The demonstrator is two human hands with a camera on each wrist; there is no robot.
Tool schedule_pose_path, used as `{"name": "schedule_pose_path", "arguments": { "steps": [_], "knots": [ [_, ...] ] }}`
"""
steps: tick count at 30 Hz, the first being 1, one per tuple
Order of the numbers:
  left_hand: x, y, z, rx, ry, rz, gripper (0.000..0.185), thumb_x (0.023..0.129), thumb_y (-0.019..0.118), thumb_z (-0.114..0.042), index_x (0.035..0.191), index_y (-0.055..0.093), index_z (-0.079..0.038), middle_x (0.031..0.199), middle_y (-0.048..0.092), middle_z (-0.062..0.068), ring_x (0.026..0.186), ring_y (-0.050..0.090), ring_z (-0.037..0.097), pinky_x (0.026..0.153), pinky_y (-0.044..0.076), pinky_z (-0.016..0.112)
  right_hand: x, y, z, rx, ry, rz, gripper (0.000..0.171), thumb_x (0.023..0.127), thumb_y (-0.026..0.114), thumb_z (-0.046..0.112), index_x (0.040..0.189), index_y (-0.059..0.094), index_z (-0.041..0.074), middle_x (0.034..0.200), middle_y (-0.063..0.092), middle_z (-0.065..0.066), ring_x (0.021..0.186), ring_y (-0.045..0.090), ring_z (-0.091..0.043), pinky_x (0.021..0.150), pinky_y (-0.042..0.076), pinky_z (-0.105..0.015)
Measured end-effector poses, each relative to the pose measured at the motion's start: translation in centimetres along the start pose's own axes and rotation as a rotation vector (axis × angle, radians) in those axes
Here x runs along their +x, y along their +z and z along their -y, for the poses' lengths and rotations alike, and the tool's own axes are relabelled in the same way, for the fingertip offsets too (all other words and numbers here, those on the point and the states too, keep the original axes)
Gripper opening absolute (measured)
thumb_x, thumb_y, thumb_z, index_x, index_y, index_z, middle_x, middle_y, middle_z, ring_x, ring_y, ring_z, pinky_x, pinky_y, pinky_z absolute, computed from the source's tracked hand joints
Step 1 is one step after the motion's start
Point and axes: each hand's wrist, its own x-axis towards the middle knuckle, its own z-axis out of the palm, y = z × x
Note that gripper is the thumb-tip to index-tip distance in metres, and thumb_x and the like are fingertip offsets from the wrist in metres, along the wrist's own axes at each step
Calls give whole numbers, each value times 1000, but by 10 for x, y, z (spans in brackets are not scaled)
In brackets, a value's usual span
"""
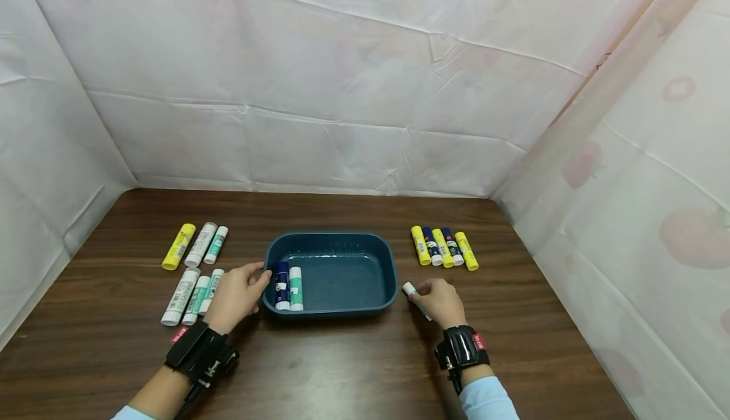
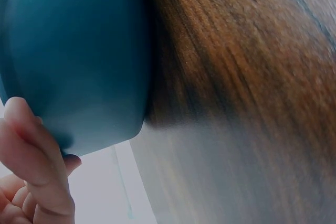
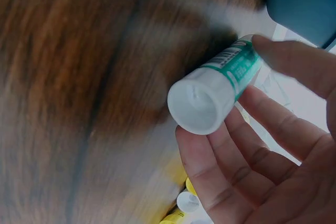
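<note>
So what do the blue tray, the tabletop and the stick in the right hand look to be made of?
Blue tray: likely moulded plastic, smooth with a soft sheen and rounded corners. Tabletop: dark wood grain, possibly laminate; the streaks look very even. Glue stick held by the right hand: white and green plastic tube with a printed label and barcode.

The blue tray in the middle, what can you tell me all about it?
The blue tray is a dark teal rounded rectangle, likely plastic, with a raised rim. It sits flat on the wooden table. Two glue sticks lie against its left wall. The left hand touches its left rim with fingertips.
</note>
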Motion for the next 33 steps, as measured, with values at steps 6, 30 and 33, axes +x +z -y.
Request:
{"name": "schedule_pose_path", "arguments": {
  "steps": [6, 30, 33],
  "knots": [
    [-1, 0, 0, -9, -6, 9, 43, 95, 52, -23, 130, 50, 4, 55, 50, 3, 43, 52, 13, 41, 39, 27, 2, 1, -1, -15, 16, 12, 21, 84, 68, 23, 97, 72, 7, 94, 70, -8, 75, 59, -16, 61, 44, -29],
    [-1, 0, -1, 4, -30, 10, 43, 96, 52, -24, 130, 51, 2, 56, 51, 3, 43, 52, 13, 41, 38, 27, -3, -25, 41, 49, -63, -101, 28, 84, 69, 26, 98, 72, 2, 98, 70, -12, 84, 61, -19, 67, 48, -31],
    [-1, 0, -1, 2, -33, 13, 44, 95, 52, -24, 130, 51, 2, 56, 51, 3, 43, 52, 13, 41, 38, 27, -4, -26, 48, 69, -63, -99, 28, 84, 69, 25, 98, 72, 1, 97, 70, -12, 83, 62, -19, 65, 49, -30]
  ]
}}
